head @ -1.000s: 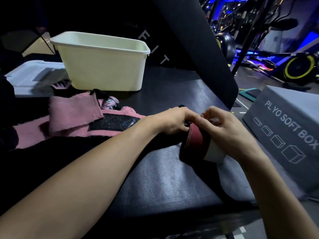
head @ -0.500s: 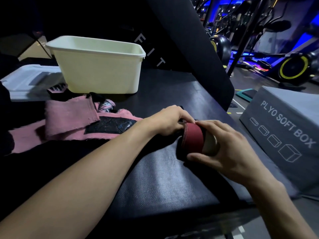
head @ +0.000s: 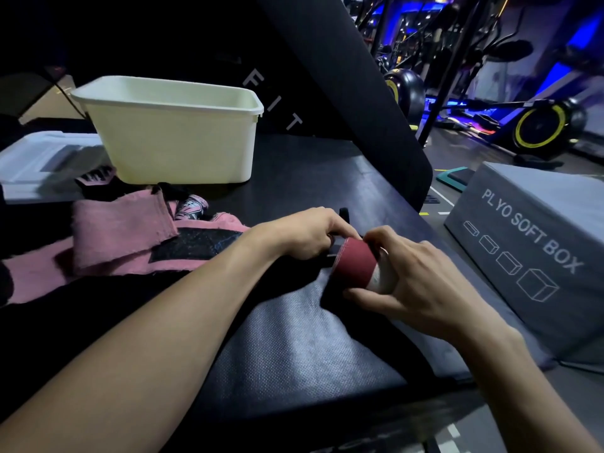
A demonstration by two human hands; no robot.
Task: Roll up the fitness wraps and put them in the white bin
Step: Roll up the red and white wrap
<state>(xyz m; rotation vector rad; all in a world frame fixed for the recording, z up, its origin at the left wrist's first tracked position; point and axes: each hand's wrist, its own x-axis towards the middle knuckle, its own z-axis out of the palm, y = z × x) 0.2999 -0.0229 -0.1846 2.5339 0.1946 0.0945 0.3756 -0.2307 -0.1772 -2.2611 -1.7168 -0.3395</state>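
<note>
Red wrap [head: 354,263], already wound into a thick roll with a white end, sits near the right edge of the black surface [head: 294,348], and we hold it between both hands. Our right hand [head: 421,279] has its grip curled round the roll's white end, thumb beneath and fingers over the top. Our left hand [head: 300,233] has its grip pinched on the roll's other, darker side, fingertips tucked against the black strip there; how firmly it presses we cannot tell. A dark tail of the wrap trails from under the roll toward the near edge.

At the far side of the surface stands the white bin [head: 170,138], upright and well apart from the roll; its inside is hidden from us. Just in front of the bin, toward the left edge, pink wraps [head: 121,233] lie loose and unrolled, with a black patch on one of them. A pale lid [head: 36,165] lies at the far left corner, beside the bin. Off the surface to the right rests a grey box [head: 536,243] printed PLYO SOFT BOX.
</note>
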